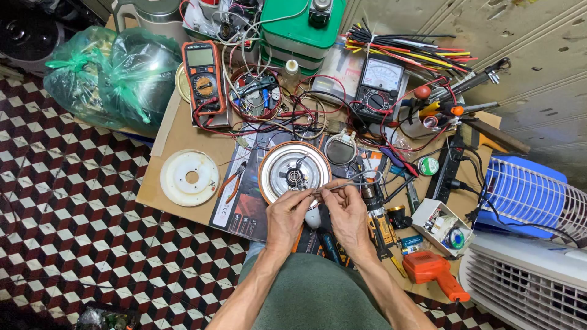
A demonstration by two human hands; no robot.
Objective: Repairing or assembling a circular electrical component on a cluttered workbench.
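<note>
My left hand [286,214] and right hand [347,211] meet fingertip to fingertip, both pinched shut on a thin grey wire [351,181] that runs off to the right and curls into a small loop above the right knuckles. I can't tell how much of the wire sits inside either pinch; it is too fine.

Just above the pinch, almost touching my left fingers, lies the round metal base plate [294,172] with its copper-coloured rim, face up, a small spring-like part at its centre. Right of that plate sits a smaller round dark part [340,150]. Left of it, red-handled pliers [232,182] rest on a printed sheet, and further left a white plastic disc [189,177] lies flat on the cardboard [160,183].

Beside my right hand stands a cordless driver [376,211], and below it to the right an orange glue gun [435,271]. Well above the grip are an orange digital multimeter [203,76], an analogue meter [380,87] and a green box [301,27]. Far left, green plastic bags [110,73] sit on the tiled floor; far right, a blue fan [529,195].
</note>
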